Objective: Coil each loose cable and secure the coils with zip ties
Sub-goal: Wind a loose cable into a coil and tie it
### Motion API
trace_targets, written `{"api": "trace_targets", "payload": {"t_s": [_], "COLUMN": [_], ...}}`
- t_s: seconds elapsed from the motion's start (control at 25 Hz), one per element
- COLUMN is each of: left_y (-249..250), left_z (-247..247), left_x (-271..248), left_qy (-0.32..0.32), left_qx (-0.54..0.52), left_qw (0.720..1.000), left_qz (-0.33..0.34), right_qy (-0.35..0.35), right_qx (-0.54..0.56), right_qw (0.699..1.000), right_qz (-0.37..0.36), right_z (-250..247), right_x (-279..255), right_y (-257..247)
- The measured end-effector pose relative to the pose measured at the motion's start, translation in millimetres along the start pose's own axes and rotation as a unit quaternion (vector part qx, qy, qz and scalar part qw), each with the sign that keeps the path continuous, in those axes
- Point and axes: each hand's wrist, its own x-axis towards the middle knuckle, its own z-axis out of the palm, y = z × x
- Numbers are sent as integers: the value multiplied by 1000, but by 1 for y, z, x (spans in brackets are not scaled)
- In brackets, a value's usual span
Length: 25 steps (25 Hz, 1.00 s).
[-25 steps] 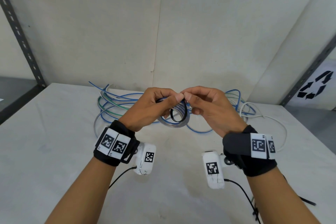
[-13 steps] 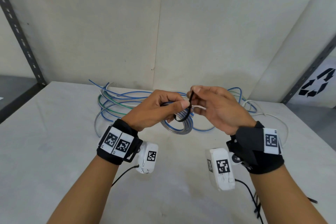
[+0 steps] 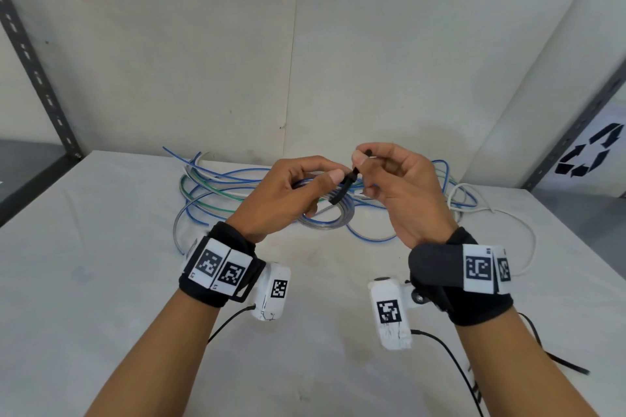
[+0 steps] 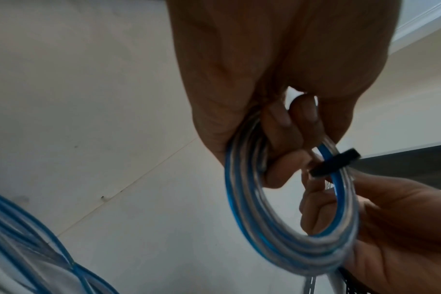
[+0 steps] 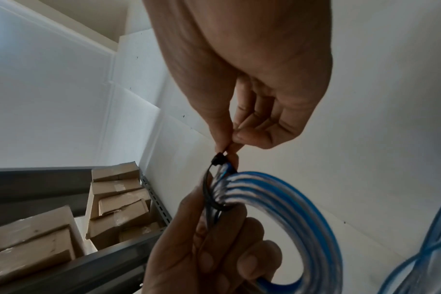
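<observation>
A small coil of clear and blue cable (image 3: 333,222) (image 4: 290,228) (image 5: 302,208) is held above the table. My left hand (image 3: 321,181) (image 4: 277,163) grips the coil's top, fingers through the ring. A black zip tie (image 3: 342,188) (image 4: 336,162) (image 5: 217,161) wraps the coil's strands beside the left thumb. My right hand (image 3: 361,156) (image 5: 229,145) pinches the tie's tail between thumb and forefinger, up and to the right of the coil. The tie's far side is hidden behind the strands.
A loose tangle of blue, green and clear cables (image 3: 216,186) lies at the back of the white table (image 3: 101,281), with a white cable (image 3: 491,210) to the right. Spare black zip ties (image 3: 569,366) lie front right. Shelf uprights and cardboard boxes (image 5: 113,199) flank the table.
The right hand has drawn the zip tie's tail up and to the right, and the tie's wide loop has closed down onto the coil. The left hand keeps its hold.
</observation>
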Motion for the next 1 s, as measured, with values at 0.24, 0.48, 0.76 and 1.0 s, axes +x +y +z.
{"api": "trace_targets", "payload": {"t_s": [0.24,0.48,0.76,1.0], "left_y": [-1,-3,-3,-5], "left_z": [0,11,27,29], "left_x": [0,1,3,2], "left_qy": [-1,-2,93,97], "left_qx": [0,-10,-100,-91], "left_qw": [1000,1000,989,990], "left_qz": [-2,-9,-49,-50], "right_qy": [53,98,38,8], "right_qx": [2,8,128,39], "right_qw": [999,995,986,994], "right_qz": [-7,11,105,98], "right_z": [-1,-10,-7,9], "right_x": [5,17,20,5], "right_y": [10,22,19,22]}}
